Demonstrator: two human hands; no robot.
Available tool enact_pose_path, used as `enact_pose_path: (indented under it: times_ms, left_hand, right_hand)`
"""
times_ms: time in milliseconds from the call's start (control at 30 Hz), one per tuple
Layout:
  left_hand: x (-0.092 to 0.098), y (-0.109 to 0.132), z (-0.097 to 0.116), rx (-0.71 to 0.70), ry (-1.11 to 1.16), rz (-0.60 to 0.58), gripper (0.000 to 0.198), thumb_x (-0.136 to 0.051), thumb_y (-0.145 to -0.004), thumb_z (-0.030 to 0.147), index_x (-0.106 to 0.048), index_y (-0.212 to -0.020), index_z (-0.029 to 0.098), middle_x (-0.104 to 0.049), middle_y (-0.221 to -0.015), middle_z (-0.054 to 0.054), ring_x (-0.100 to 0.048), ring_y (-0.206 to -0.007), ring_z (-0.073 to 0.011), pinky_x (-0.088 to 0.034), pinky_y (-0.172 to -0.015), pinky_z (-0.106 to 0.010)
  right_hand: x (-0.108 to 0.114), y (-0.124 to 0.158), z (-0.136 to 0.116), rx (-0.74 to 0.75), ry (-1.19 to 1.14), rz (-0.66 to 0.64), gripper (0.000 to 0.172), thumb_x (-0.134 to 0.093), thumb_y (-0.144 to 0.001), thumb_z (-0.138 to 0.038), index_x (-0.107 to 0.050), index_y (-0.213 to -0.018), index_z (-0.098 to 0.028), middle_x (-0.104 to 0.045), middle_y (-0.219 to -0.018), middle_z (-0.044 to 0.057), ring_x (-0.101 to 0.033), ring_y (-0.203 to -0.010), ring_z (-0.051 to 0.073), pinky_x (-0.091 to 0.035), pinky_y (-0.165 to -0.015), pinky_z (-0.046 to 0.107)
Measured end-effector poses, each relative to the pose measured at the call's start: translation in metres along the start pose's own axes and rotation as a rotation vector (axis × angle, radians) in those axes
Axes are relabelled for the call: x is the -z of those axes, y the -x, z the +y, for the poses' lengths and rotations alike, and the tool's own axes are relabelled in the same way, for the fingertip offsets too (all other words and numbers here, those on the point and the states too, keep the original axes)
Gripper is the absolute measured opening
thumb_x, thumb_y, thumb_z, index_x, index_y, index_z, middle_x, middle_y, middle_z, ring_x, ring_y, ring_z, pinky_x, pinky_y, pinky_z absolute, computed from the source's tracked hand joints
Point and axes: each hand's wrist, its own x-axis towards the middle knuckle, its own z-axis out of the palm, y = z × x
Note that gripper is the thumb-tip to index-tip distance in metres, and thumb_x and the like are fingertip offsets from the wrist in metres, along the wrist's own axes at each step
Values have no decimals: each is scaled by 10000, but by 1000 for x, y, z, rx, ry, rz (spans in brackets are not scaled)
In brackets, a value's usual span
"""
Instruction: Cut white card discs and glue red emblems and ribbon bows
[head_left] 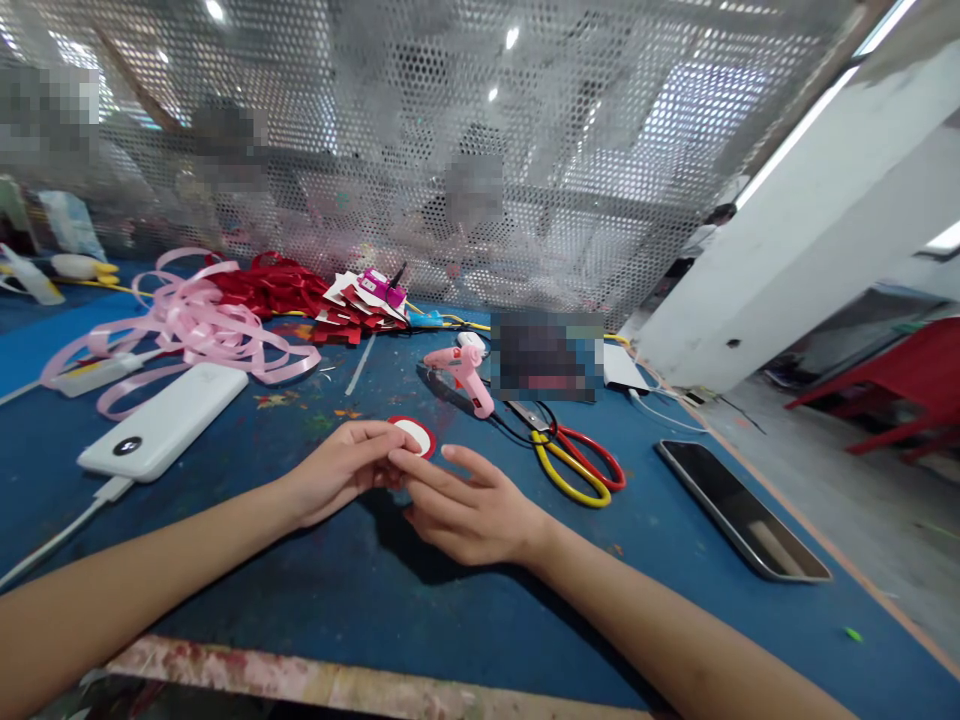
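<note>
A small round disc [414,437], white in the middle with a red rim, is pinched between the thumb and fingers of my left hand [337,472]. My right hand [472,512] lies against it from the other side. Its index fingertip meets my left fingertips at the disc's lower edge, while the thumb stands raised and apart. Part of the disc is hidden behind the fingers. Just beyond, a pink hot glue gun [463,375] lies on the blue table [300,600]. Scissors [574,465] with one red and one yellow handle lie to the right of my right hand.
At left are a white power bank [165,420] with a cable and loose pink ribbon [199,320]. Behind lie red ribbon [274,288] and red-white card pieces [352,308]. A phone [739,510] rests at right. A perforated metal screen [420,120] rises behind the table.
</note>
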Motion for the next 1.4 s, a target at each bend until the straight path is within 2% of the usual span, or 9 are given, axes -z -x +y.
enact_pose_path:
  times_ms: [133, 333, 500, 567, 633, 733, 867, 1167, 1400]
  left_hand:
    - [3, -2, 3, -63, -69, 28, 258, -716, -653, 375, -712, -780, 151, -673, -718, -40, -572, -625, -109, -462, -615, -225]
    - [7, -1, 9, -327, -599, 115, 157, -700, -663, 303, -731, -757, 181, -704, -729, -41, -617, -658, -161, -490, -657, -269]
    - [7, 2, 10, -471, -784, 191, 123, -696, -672, 297, -743, -728, 198, -721, -791, -53, -638, -747, -186, -485, -711, -263]
    - [7, 1, 11, -441, -789, 170, 122, -704, -660, 296, -744, -711, 193, -720, -746, -55, -635, -704, -183, -483, -676, -259]
    - [9, 0, 14, -357, -771, 68, 124, -718, -637, 294, -744, -692, 186, -714, -697, -54, -628, -658, -181, -479, -632, -257]
    - [13, -1, 16, -189, -713, -138, 126, -719, -621, 297, -734, -645, 173, -687, -600, -43, -605, -572, -166, -465, -563, -252]
    - [15, 0, 15, -82, -663, -260, 175, -703, -638, 317, -692, -573, 156, -645, -537, -34, -562, -520, -142, -443, -525, -241]
    - [11, -2, 7, -92, -596, -270, 286, -611, -739, 395, -531, -602, 157, -551, -576, 9, -517, -549, -109, -399, -534, -214]
    - [2, -1, -4, -85, -492, -230, 282, -438, -854, 441, -433, -738, 184, -530, -615, 28, -481, -521, -85, -364, -503, -193]
  right_hand:
    - [-3, 2, 1, -55, -22, -28, 108, -531, -812, -129, -618, -786, -188, -659, -872, -42, -413, -1236, 131, -109, -1125, 364]
    - [-5, 5, 2, -51, -16, -34, 86, -541, -814, -150, -614, -790, -187, -642, -824, -45, -454, -1189, 117, -99, -1122, 360]
    - [-5, 4, 0, -76, -38, -27, 119, -533, -826, -173, -597, -727, -192, -650, -851, -38, -492, -1151, 123, -138, -1102, 382]
    - [-4, 4, -1, -59, -37, 12, 123, -542, -823, -174, -595, -713, -195, -650, -831, -41, -504, -1133, 121, -163, -1092, 380]
    - [-1, 5, -1, -3, -19, 46, 102, -561, -811, -180, -606, -721, -197, -644, -810, -44, -512, -1116, 123, -194, -1082, 360]
    - [4, 6, -1, 185, 14, 34, 66, -574, -787, -173, -635, -779, -200, -637, -856, -35, -514, -1111, 155, -281, -1033, 348]
    - [9, 5, 2, 397, 11, 8, 158, -527, -775, -120, -657, -808, -202, -632, -956, -12, -510, -1126, 179, -373, -939, 324]
    - [6, 5, 2, 291, 38, 4, 211, -465, -814, -118, -649, -848, -216, -624, -968, -32, -458, -1167, 144, -328, -973, 334]
    - [7, -3, 0, 301, -43, -4, 114, -550, -799, -184, -594, -695, -196, -597, -803, -16, -564, -984, 164, -418, -685, 278]
